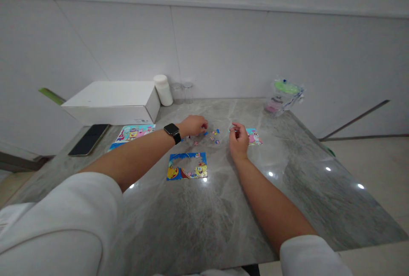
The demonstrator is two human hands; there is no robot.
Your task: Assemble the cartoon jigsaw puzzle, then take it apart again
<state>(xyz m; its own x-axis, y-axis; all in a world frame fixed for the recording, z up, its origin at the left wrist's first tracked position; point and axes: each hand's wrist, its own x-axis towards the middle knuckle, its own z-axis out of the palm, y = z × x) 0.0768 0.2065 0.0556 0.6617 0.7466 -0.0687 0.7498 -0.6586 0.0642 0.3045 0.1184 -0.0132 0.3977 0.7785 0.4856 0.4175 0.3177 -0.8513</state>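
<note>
A partly assembled jigsaw puzzle (174, 176) lies on the grey table, its border of blue and yellow cartoon pieces joined around a gap in the middle. Beyond it, several loose puzzle pieces (212, 139) are scattered. My left hand (194, 125), with a black watch on its wrist, reaches over them, fingers bent down at the table; what the fingertips pinch, if anything, is hidden. To the right, my right hand (239, 139) is curled, thumb close to the fingers, and its contents do not show clearly. It partly covers a colourful picture card (254, 137).
At the back left are a white box (116, 97), a white bottle (163, 90) and two clear glasses (188, 93). A phone (89, 139) and picture sheets (136, 131) lie at left. A clear plastic bag (283, 96) with green and pink contents stands back right.
</note>
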